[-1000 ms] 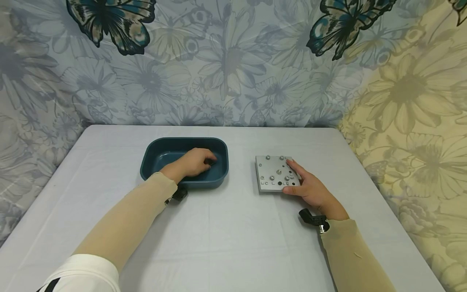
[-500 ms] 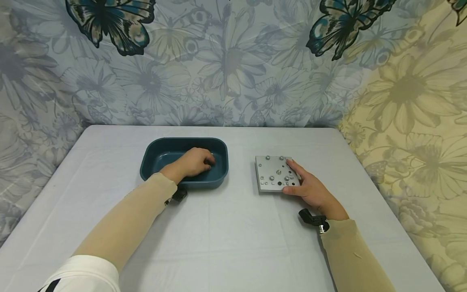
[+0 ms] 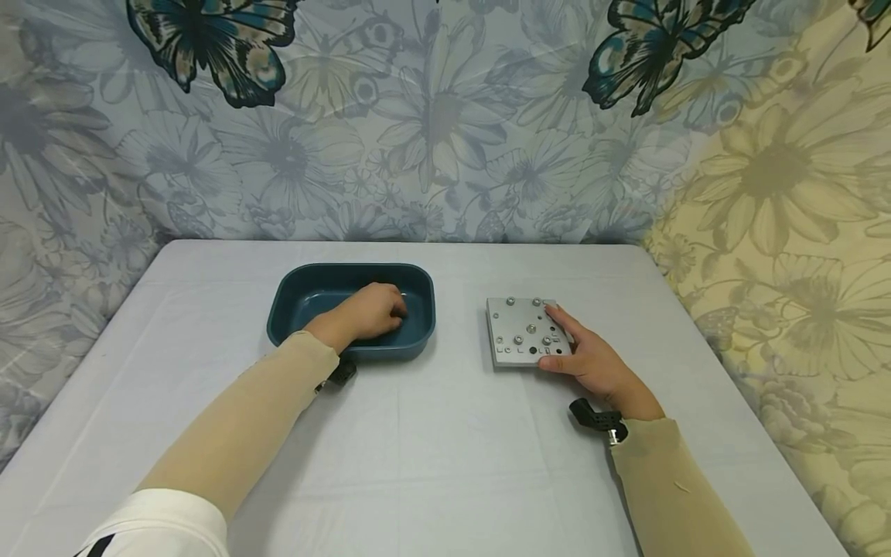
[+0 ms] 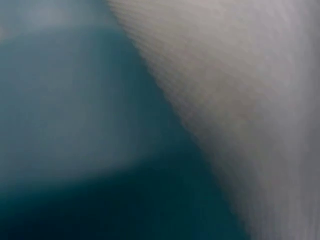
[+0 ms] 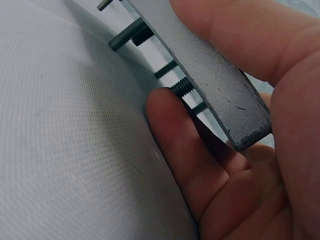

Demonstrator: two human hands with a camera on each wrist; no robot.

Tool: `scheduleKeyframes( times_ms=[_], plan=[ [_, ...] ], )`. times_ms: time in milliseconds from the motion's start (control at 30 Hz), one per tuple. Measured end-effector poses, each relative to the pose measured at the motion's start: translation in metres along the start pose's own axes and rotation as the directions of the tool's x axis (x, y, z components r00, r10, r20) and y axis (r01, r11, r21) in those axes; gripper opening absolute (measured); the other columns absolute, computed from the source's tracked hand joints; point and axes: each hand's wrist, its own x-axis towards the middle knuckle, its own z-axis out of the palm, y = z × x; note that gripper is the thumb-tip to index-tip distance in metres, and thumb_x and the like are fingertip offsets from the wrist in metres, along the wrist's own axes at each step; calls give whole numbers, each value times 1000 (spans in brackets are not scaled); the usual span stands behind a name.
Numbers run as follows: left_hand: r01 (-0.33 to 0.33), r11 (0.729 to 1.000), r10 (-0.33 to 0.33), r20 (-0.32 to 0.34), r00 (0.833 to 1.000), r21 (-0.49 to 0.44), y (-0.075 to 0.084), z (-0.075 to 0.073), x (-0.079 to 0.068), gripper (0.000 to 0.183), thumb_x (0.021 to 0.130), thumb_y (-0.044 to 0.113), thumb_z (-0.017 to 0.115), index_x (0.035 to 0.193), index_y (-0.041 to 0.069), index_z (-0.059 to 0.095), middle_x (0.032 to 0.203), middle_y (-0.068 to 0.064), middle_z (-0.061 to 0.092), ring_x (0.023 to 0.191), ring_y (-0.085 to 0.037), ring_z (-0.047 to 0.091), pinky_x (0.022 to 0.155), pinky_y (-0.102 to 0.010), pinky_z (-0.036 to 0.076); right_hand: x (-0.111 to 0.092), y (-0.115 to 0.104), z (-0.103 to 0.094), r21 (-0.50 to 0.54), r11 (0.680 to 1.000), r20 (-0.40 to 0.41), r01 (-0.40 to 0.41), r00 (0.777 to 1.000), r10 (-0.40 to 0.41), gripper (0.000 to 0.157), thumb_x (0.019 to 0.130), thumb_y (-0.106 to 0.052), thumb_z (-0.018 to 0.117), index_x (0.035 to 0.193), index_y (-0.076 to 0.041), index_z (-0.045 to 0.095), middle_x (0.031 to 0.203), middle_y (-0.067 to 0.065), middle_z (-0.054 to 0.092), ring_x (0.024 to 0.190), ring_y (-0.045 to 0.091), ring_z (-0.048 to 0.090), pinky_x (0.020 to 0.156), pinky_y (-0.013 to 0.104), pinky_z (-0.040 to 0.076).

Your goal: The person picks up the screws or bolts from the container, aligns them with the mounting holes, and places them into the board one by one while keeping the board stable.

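My left hand (image 3: 374, 309) reaches into a dark teal plastic tub (image 3: 281, 309), fingers bent downward near its right end. Whether they hold anything is hidden by the hand. In the left wrist view only blurred teal wall (image 4: 65, 110) and pale cloth show. My right hand (image 3: 602, 363) grips the right side of a square grey metal plate (image 3: 506, 329) set with several bolts and holes. Its thumb lies along the near edge. Seen from the right wrist, threaded bolt ends (image 5: 182, 87) stick out beneath the plate (image 5: 200, 65), and a finger (image 5: 172, 120) sits under it.
A white cloth covers the table (image 3: 431, 456); the tub stands left of centre and the plate right of it. Behind hangs a floral backdrop (image 3: 445, 139) with butterflies. A small black wrist camera (image 3: 595, 415) sits by the right wrist.
The left hand's fingers have drawn in slightly to the left and curled more inside the tub. The right hand and the plate have stayed in place.
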Motion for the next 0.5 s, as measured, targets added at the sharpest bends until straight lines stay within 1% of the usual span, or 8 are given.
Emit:
scheduleKeyframes(
  times_ms=[67,133,200,233,300,333,433,500],
  plan=[
    [35,999,-35,-14,999,-33,0,0,-1,21,92,8,68,111,3,75,114,-11,65,106,-26,62,92,-39,50,-1,-2,0,-1,1000,1,7,1000,-7,104,80,-30,86,161,-26,21,165,1,9,139,27,33,110,41,26],
    [82,992,-87,-42,995,-96,-1,-1,-2,23,92,7,67,114,5,75,116,-10,64,103,-25,62,90,-39,51,-2,-4,1,-3,1000,2,13,1000,-13,105,79,-30,87,161,-25,21,165,1,9,143,28,28,111,42,24],
    [134,973,-150,-76,986,-191,-1,-3,-3,27,92,5,66,118,6,73,117,-9,63,101,-24,62,88,-39,50,-2,-3,1,-8,1000,1,18,1000,-18,105,79,-30,87,161,-25,21,165,1,9,144,28,25,112,45,22],
    [155,958,-182,-92,979,-240,-2,-4,-3,28,92,4,65,119,7,73,117,-8,63,100,-23,61,87,-40,50,-2,-3,1,-18,1000,-1,19,1000,-19,105,79,-30,86,161,-24,21,165,2,9,145,28,22,113,46,21],
    [194,927,-243,-119,963,-322,-2,-7,-4,30,93,3,65,121,9,72,117,-7,63,101,-23,60,88,-40,49,-2,-3,0,-30,999,-2,14,1000,-14,104,80,-29,86,161,-23,20,166,3,8,143,29,27,112,45,24],
    [209,911,-269,-129,954,-356,-2,-8,-4,31,93,3,65,122,10,72,116,-7,63,101,-22,60,88,-40,49,-1,-3,0,-35,999,-2,10,1000,-10,104,81,-29,85,161,-22,20,166,3,8,140,30,31,110,42,26],
    [244,859,-340,-145,929,-451,-1,-12,-6,29,93,4,67,121,9,72,110,-6,66,101,-22,60,88,-39,49,-1,-3,0,-48,999,-2,4,1000,-4,103,82,-28,84,161,-20,18,166,6,7,136,31,37,105,28,29],
    [260,815,-381,-140,914,-518,-1,-13,-7,29,92,5,68,121,9,71,108,-6,67,101,-22,60,87,-38,49,-1,-2,0,-31,1000,1,-2,1000,2,103,82,-28,84,161,-21,18,166,4,7,133,30,40,99,19,31]
  ],
)
